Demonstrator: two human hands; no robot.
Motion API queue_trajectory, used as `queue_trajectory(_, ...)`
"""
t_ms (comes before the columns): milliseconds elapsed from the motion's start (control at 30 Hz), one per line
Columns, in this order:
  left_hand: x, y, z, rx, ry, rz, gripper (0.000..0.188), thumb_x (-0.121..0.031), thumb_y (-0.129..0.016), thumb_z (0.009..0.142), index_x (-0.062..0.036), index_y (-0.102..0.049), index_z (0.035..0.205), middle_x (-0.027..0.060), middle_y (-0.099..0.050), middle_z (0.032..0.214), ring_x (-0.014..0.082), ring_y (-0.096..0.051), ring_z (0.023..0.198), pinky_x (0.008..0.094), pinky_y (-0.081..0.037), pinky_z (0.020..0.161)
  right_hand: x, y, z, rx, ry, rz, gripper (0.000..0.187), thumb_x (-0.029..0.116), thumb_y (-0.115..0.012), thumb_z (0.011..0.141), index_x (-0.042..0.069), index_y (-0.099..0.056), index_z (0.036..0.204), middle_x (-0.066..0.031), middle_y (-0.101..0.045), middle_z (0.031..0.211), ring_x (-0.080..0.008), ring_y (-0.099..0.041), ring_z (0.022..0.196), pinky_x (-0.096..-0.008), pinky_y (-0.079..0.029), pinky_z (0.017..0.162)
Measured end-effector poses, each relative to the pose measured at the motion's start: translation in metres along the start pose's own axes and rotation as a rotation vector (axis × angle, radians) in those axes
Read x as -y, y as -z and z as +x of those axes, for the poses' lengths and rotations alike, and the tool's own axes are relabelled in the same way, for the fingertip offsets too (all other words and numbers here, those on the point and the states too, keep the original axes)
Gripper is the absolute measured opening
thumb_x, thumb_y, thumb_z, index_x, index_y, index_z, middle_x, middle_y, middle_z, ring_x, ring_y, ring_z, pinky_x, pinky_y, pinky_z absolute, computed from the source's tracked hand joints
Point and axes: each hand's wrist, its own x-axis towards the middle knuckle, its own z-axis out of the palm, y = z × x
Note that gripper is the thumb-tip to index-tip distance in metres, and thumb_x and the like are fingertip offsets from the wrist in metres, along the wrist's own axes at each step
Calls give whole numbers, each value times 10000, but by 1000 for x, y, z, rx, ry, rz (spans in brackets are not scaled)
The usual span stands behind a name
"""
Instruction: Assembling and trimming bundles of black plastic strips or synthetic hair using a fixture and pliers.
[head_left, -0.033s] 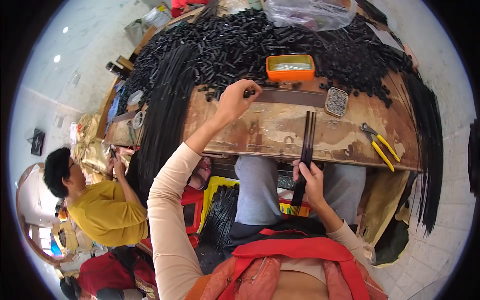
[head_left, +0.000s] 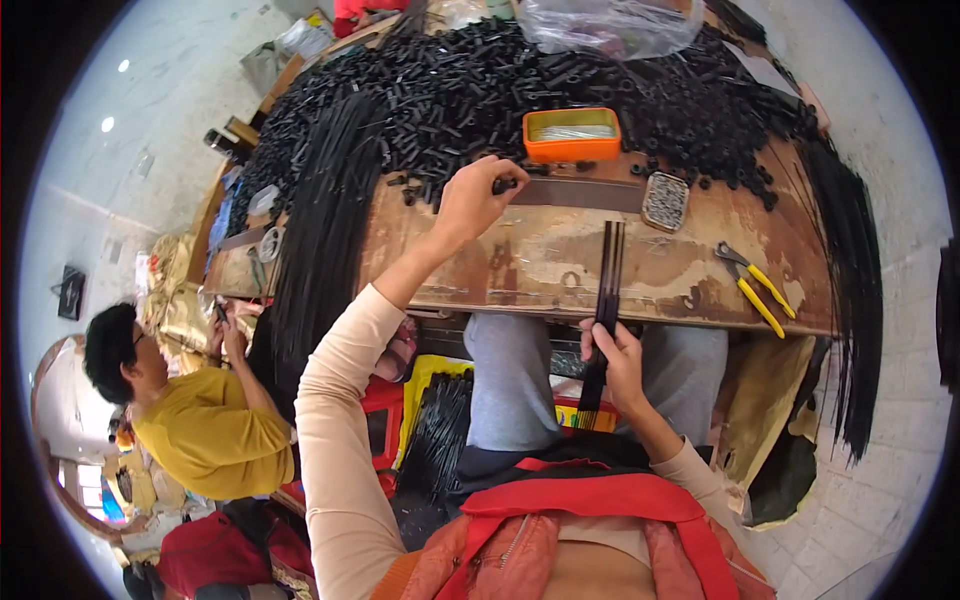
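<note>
My left hand (head_left: 473, 200) is closed over the bench, its fingertips pinching a small black tube piece (head_left: 503, 186). It hovers beside the brown strip (head_left: 575, 192) lying across the bench. Lower down, at the bench's near edge, my right hand (head_left: 618, 368) grips a narrow bundle of long black rods (head_left: 608, 275). The bundle stretches from above the bench edge down over my lap, with yellowish lower ends. Beyond my left hand spreads a large heap of short black tube pieces (head_left: 450, 90). An orange box (head_left: 571, 150) with thin pale rods inside stands in front of it.
A tin of small metal pieces (head_left: 665, 201) and yellow-handled pliers (head_left: 757, 290) lie to the right. Long black strands hang over the bench at left (head_left: 325, 200) and right (head_left: 850, 300). A clear plastic bag (head_left: 610, 25) rests atop the heap. A person in yellow (head_left: 210, 430) works at left.
The view has shifted slightly, so the bench things sit a little further left. Both hands keep their grips.
</note>
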Motion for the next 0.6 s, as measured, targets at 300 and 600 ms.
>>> queue_trajectory(300, -32, -61, 74, 94, -200, 427, 119, -148, -728, 759, -105, -703, 867, 91, -662, 855, 297, -660, 749, 404, -515, 636, 2, -3, 0, 25, -42, 65, 238, 194, -533, 974, -16, -606, 1058, -17, -562, 785, -90, -525, 684, -233, -425, 642)
queue_trajectory(600, 2, -57, 69, 203, -207, 611, 102, -78, -705, 689, -64, -660, 779, 90, -646, 845, 300, -660, 778, 428, -514, 640, 5, 1, -1, 51, -49, 103, 254, 210, -530, 976, -16, -606, 1062, -17, -562, 786, -88, -522, 688, -235, -425, 648)
